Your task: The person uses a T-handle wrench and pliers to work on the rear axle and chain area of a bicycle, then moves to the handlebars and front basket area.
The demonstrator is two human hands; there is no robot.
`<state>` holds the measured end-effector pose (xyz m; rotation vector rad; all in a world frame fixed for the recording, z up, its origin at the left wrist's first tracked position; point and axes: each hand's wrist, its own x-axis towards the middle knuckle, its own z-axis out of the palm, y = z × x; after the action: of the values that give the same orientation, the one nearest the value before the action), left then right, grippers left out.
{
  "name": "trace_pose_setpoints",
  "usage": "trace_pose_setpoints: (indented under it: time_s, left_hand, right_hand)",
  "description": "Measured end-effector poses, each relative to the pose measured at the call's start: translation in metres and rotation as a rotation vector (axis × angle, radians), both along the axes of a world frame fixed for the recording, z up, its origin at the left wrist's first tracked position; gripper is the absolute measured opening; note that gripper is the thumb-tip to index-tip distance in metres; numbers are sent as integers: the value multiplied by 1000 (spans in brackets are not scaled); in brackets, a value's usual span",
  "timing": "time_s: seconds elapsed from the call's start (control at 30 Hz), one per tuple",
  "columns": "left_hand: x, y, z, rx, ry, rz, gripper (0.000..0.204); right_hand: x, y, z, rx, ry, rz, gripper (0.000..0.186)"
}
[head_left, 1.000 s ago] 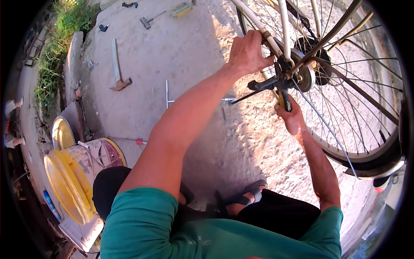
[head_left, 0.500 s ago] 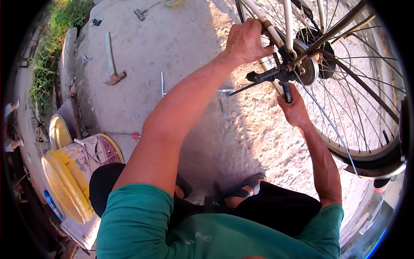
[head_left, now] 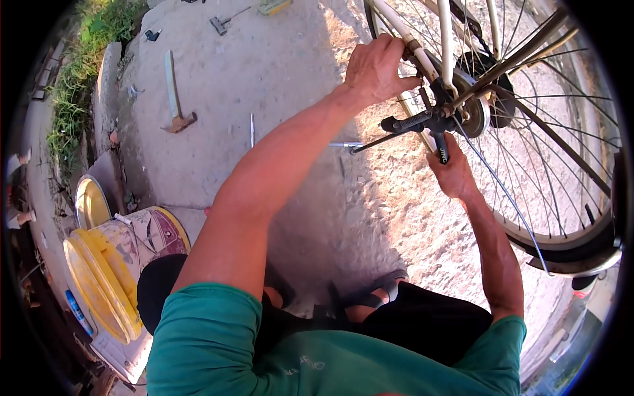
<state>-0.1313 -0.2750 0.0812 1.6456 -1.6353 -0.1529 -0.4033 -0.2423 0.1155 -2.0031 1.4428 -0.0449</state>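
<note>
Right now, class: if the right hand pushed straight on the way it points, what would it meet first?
Likely the rear wheel hub: the right hand points up along the wrench toward it, though depth is unclear.

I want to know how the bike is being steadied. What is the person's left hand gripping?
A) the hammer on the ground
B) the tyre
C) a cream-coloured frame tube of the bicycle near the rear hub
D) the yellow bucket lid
C: the left hand is wrapped around the cream frame tube beside the hub, while the hammer lies untouched on the ground.
</note>
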Motion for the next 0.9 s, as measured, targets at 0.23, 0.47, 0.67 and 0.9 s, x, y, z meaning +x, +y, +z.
trace_pose_setpoints:
  time_s: [0.23, 0.47, 0.67, 0.9]
  left_hand:
    - [-7, -3, 5, 11, 18, 44, 58]
    - [-1, -12, -1, -83, -56, 9, 62]
    - [5, -4, 13, 33, -101, -13, 60]
    - [76, 34, 7, 189, -227, -231, 53]
  right_hand:
    - [-4, 2, 3, 17, -23, 19, 49]
    - [2, 1, 4, -46, -22, -2, 54]
    - [2, 0, -3, -59, 21, 16, 57]
    - [11, 1, -10, -63, 42, 20, 54]
